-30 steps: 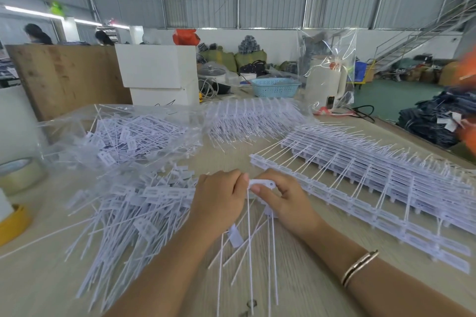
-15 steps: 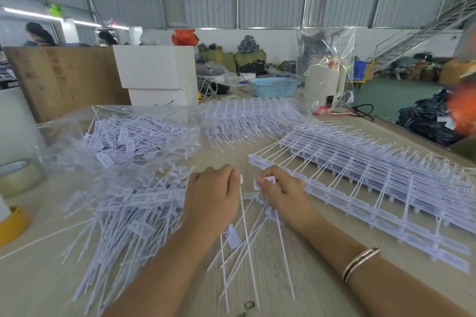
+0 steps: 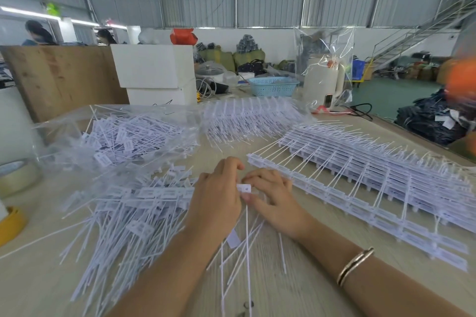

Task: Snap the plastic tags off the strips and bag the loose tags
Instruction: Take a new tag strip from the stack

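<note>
Head view: two bare hands meet over a pale wooden bench [image 3: 322, 291] and pinch one small white plastic tag [image 3: 244, 188] between them.

Nearest, several thin white tag tails [image 3: 247, 252] fan out on the bench below the wrists, and a gold bangle [image 3: 355, 266] sits on the right forearm. The left hand [image 3: 216, 199] has its fingers curled, thumb tip against the tag; the right hand [image 3: 274, 202] has its fingers clamped on the tag's other side. Left of the hands lies a heap of loose white tags [image 3: 123, 216]. Right of them, long white strips of joined tags [image 3: 373, 188] lie stacked in rows. Farther left, a clear plastic bag [image 3: 116, 134] holds more loose tags, and another clear-wrapped bundle of strips [image 3: 252, 118] lies behind. Beyond stand white boxes [image 3: 154, 72] and a light blue basket [image 3: 273, 86].
</note>
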A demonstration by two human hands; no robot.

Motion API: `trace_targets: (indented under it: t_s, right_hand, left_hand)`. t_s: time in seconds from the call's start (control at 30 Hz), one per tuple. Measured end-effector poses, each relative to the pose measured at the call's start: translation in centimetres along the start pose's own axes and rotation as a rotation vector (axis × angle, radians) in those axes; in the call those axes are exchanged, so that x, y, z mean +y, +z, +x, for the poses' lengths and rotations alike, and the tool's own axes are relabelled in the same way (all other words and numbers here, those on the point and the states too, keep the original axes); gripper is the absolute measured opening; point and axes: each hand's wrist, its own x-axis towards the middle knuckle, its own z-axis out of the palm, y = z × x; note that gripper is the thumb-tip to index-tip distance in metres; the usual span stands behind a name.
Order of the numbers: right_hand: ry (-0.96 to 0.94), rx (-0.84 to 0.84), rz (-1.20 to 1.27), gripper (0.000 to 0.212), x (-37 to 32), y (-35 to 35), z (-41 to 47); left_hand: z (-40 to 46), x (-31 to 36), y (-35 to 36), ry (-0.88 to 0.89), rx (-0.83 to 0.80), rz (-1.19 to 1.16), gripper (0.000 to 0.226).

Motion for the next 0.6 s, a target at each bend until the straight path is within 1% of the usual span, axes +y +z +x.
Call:
trace_targets:
  t_s: [0.03, 0.07, 0.1, 0.13, 0.2, 0.23, 0.3, 0.33, 0.37, 0.43, 0.5, 0.53, 0.6]
  right_hand:
    - [0.018, -0.009, 0.042, 0.008, 0.1, -0.2, 0.1]
    - [0.040, -0.009, 0.090, 0.007, 0.2, -0.3, 0.1]
    - [0.070, 0.002, 0.141, 0.013, 0.2, -0.5, 0.2]
    - [0.106, 0.026, 0.191, 0.018, 0.2, -0.6, 0.2]
    - [0.166, 0.089, 0.324, 0.022, 0.3, -0.9, 0.3]
    - [0.183, 0.106, 0.394, 0.022, 0.5, -0.9, 0.3]
    - [0.186, 0.100, 0.478, 0.018, 0.6, -1.1, 0.2]
    - [0.176, 0.084, 0.503, 0.013, 0.5, -1.2, 0.1]
    - [0.163, 0.064, 0.533, 0.008, 0.4, -1.2, 0.1]
    - [0.138, 0.023, 0.566, 0.017, 0.2, -1.2, 0.1]
    - [0.116, -0.008, 0.532, 0.027, 0.2, -1.2, 0.1]
    - [0.103, -0.018, 0.506, 0.028, 0.3, -1.1, 0.1]
    - [0.087, -0.027, 0.479, 0.022, 0.3, -1.1, 0.0]
  left_hand:
    - [0.1, 0.0, -0.1, -0.021, -0.003, 0.019, 0.041]
    - [0.2, 0.1, -0.4, -0.035, 0.007, 0.044, 0.044]
    - [0.2, 0.2, -0.8, -0.034, 0.020, 0.069, 0.042]
    - [0.3, 0.2, -1.1, -0.010, 0.050, 0.103, 0.035]
    - [0.5, 0.0, -1.6, 0.022, 0.135, 0.200, 0.015]
    - [0.6, 0.0, -1.7, 0.000, 0.143, 0.249, 0.017]
    - [0.7, -0.3, -1.7, -0.049, 0.047, 0.338, 0.031]
    - [0.7, -0.4, -1.5, -0.052, 0.013, 0.364, 0.034]
    - [0.7, -0.6, -1.3, -0.046, -0.010, 0.366, 0.034]
    - [0.7, -0.6, -1.1, -0.013, -0.037, 0.295, 0.032]
    - [0.6, -0.3, -0.8, 0.034, -0.061, 0.205, 0.027]
    - [0.5, -0.2, -0.6, 0.049, -0.068, 0.161, 0.025]
    - [0.3, -0.2, -0.3, 0.042, -0.075, 0.065, 0.033]
